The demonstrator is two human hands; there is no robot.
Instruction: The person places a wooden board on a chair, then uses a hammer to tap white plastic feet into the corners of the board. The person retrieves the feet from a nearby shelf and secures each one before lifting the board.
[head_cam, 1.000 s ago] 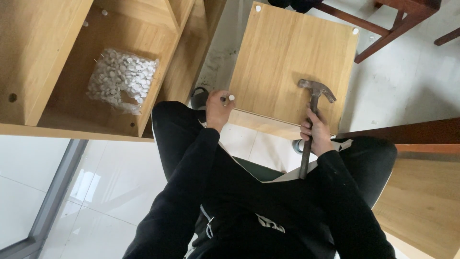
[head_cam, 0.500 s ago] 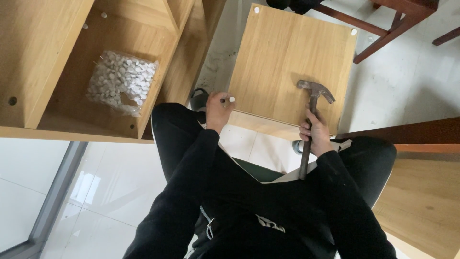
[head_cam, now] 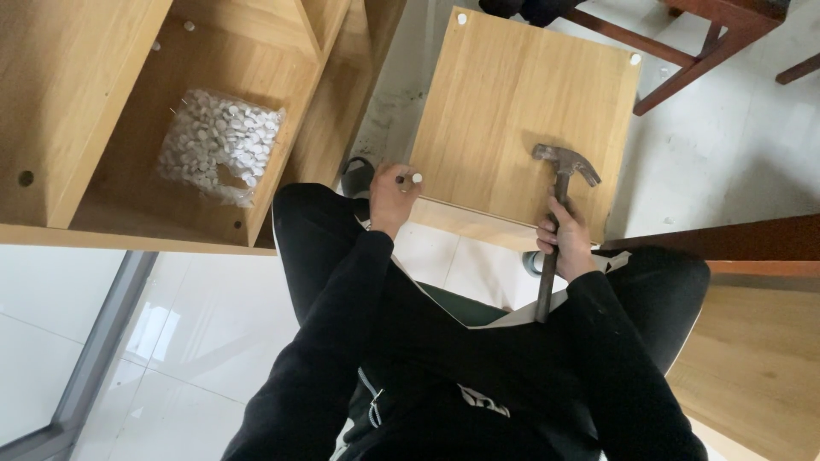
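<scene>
Change since earlier frames: almost none; both hands, the hammer and the panel sit where they were, with only a slight shift of the view.
Meaning: judged a pause with the cap set in place and the hammer at rest; no swing under way.
Left hand (head_cam: 391, 198): centre of frame, at the near left corner of the panel; fingertips pinched narrowly on a small white cap (head_cam: 416, 177), which sits at that corner's edge.
Right hand (head_cam: 564, 242): right of centre, fist wrapped around the hammer's handle, partway up it.
Hammer (head_cam: 557, 192): dark metal claw head, slim dark shaft; head lying on the panel's right portion, claw toward the right.
Wooden panel (head_cam: 512, 102): upper centre; pale wood-grain laminate, flat, square-cornered, smooth matt face; near edge shows a lighter strip.
White caps on far corners (head_cam: 461, 18): two small round discs, one on each far corner, flush to the surface.
Bag of white caps (head_cam: 220, 145): upper left; clear, crinkled plastic, filled with many small round white pieces, lying inside an open compartment.
Cabinet (head_cam: 77, 94): upper left; the same pale laminate, boxy, with dividers and small drilled holes.
Chair frame (head_cam: 683, 60): upper right; reddish-brown wood, slender bars.
Floor (head_cam: 213, 324): glossy pale tiles, reflective.
Clothing: black sleeves and trousers, soft matt cloth.
</scene>
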